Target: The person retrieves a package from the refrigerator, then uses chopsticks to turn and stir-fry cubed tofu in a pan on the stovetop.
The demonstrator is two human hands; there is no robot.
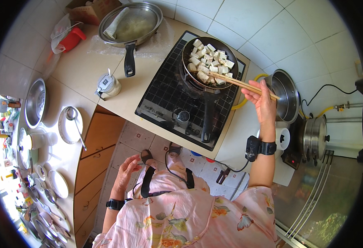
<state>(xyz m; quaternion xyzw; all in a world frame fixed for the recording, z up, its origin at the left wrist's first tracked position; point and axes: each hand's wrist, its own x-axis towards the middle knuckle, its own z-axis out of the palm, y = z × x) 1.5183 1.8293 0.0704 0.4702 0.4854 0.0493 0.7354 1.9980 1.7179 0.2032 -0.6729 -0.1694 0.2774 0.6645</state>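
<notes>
My right hand (264,100) grips a pair of wooden chopsticks (238,82), whose tips reach down among cubes of white tofu (212,57). The tofu lies heaped in a dark frying pan (234,66) with a black handle (208,116) that points toward me. Under the pan is a black gas stove (166,90) with a glass top and a single round knob (183,115). My left hand (128,169) hangs low in front of my body, holding nothing, its fingers loosely apart. Both wrists wear black straps.
A lidded pan (153,31) with a rolled cloth-like item on top sits at the back left. Near the counter corner stands a glass jar (113,88). A ladle rests on a plate (64,130). Right of the stove are a steel pot (288,93) and a stacked steamer (316,138).
</notes>
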